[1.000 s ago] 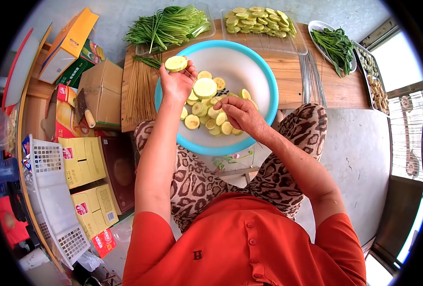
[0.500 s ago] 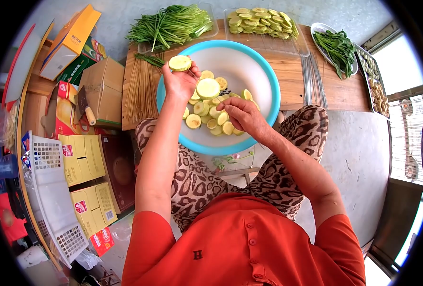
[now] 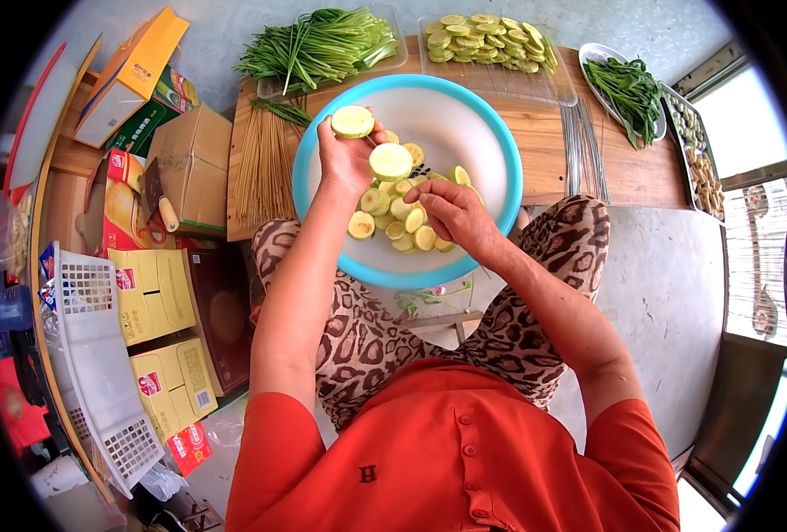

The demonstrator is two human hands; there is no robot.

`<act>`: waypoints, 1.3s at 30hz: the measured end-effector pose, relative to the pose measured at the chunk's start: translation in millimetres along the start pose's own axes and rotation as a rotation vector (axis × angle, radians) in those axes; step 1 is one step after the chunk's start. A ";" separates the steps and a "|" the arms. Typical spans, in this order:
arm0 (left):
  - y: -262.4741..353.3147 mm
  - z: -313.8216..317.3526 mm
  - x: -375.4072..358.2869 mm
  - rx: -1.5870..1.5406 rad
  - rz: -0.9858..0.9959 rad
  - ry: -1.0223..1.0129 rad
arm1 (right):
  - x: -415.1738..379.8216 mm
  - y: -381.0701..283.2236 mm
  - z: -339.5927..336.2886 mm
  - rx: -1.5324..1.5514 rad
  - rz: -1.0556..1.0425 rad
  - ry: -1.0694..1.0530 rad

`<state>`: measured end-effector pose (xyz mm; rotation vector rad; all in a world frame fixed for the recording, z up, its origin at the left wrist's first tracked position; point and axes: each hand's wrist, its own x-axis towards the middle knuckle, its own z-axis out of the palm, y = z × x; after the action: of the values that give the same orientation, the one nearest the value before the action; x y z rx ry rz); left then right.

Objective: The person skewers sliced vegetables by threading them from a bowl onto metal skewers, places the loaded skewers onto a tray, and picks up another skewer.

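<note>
Over the basin, my left hand (image 3: 344, 165) is closed on a round, pale green zucchini slice (image 3: 353, 121) at its fingertips. My right hand (image 3: 457, 213) pinches the lower end of a thin skewer, which is mostly hidden. On that skewer sits another zucchini slice (image 3: 391, 162), just right of my left hand and lower than the held one. Loose zucchini slices (image 3: 401, 209) lie in the white basin with a blue rim (image 3: 513, 160), beneath my hands. The skewer's tip is hard to make out near my left fingers.
Bamboo skewers (image 3: 263, 168) lie left of the basin, metal skewers (image 3: 583, 146) to its right. Behind stand trays of green stalks (image 3: 318, 49) and zucchini slices (image 3: 487, 43). A plate of leafy greens (image 3: 626, 93) is at right. Boxes (image 3: 194, 168) and a knife (image 3: 159, 195) are at left.
My left hand has shifted slightly right with its zucchini slice. The slice on the skewer has moved a little to the right. My right hand has barely moved.
</note>
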<state>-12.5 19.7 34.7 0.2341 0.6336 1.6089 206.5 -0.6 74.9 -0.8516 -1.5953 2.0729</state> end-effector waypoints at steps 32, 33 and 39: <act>-8.9 22.6 -9.2 -0.014 0.094 0.144 | 20.1 16.1 16.4 0.071 -0.086 0.063; -8.3 23.6 -8.8 -0.014 0.108 0.175 | 20.4 15.8 17.5 0.072 -0.092 0.063; -7.0 25.1 -9.5 -0.021 0.143 0.216 | 22.0 11.7 22.6 0.049 -0.078 0.056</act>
<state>7.5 17.2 53.8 0.0918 0.7791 1.7932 175.7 -6.3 62.4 -0.8104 -1.5175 2.0083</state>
